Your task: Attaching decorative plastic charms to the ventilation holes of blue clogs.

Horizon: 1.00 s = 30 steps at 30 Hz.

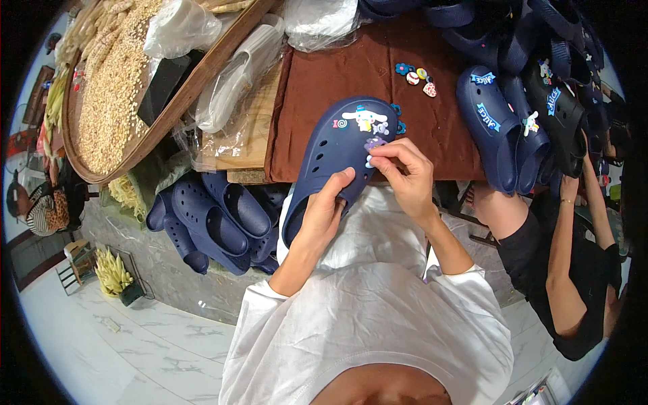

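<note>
Holding the blue shoe (pixel 329 121) near its heel opening in the left hand (pixel 324 206), over the lap, toe pointing away, presumably to brace it. Now pinching, by the look of it, a purple charm (pixel 374 143) with the right hand (pixel 408 175), close against the holed top, apparently for precision. Spotting loose charms (pixel 413 79) past the toe on brown cloth (pixel 331 81), likely laid there for easy reach.

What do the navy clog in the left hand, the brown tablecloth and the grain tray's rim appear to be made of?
Navy clog: probably moulded foam or rubbery plastic, satin-matte; smooth surface, clean vent holes.
Brown tablecloth: seems to be fabric, low sheen; soft crease lines show.
Grain tray's rim: likely wood or bamboo, smooth brown; a thin curved band, though which stays open.
</note>
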Motion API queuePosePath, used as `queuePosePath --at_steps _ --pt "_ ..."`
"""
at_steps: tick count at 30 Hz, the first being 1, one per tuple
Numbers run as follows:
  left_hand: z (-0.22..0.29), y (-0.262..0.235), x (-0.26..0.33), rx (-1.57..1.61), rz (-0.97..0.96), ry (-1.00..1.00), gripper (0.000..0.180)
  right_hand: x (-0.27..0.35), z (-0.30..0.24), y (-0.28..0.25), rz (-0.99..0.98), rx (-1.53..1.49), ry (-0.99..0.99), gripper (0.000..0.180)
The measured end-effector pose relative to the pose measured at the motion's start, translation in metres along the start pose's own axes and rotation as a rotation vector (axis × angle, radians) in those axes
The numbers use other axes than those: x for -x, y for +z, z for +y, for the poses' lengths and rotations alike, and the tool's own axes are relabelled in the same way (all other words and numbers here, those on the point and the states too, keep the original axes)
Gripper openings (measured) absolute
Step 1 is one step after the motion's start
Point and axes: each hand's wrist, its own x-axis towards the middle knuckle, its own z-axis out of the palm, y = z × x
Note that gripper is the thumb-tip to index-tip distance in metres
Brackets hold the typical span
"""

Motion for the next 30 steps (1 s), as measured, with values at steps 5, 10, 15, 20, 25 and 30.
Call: queuePosePath --at_steps 5,10,15,20,25,30 --pt "0.001 0.002 0.001 -0.026 -0.004 0.001 0.034 0.005 0.001 0.006 0.081 0.032 -0.030 0.013" --pt "0.002 0.005 0.003 0.001 0.063 0.002 0.030 0.010 -0.003 0.009 0.074 0.293 -0.244 0.020" --pt "0.003 0.005 0.013 -0.029 0.108 0.016 0.027 0.011 -0.007 0.003 -0.030 0.316 -0.277 0.025" --pt "0.001 0.008 0.014 -0.014 0.119 0.020 0.025 0.006 -0.002 0.000 -0.036 0.210 -0.219 0.020" --pt "0.001 0.006 0.010 0.002 0.096 0.023 0.025 0.008 0.000 0.002 0.023 0.171 -0.223 0.018" --pt "0.001 0.005 0.011 0.005 0.110 -0.017 0.024 0.003 -0.001 0.000 -0.051 0.190 -0.207 0.016"
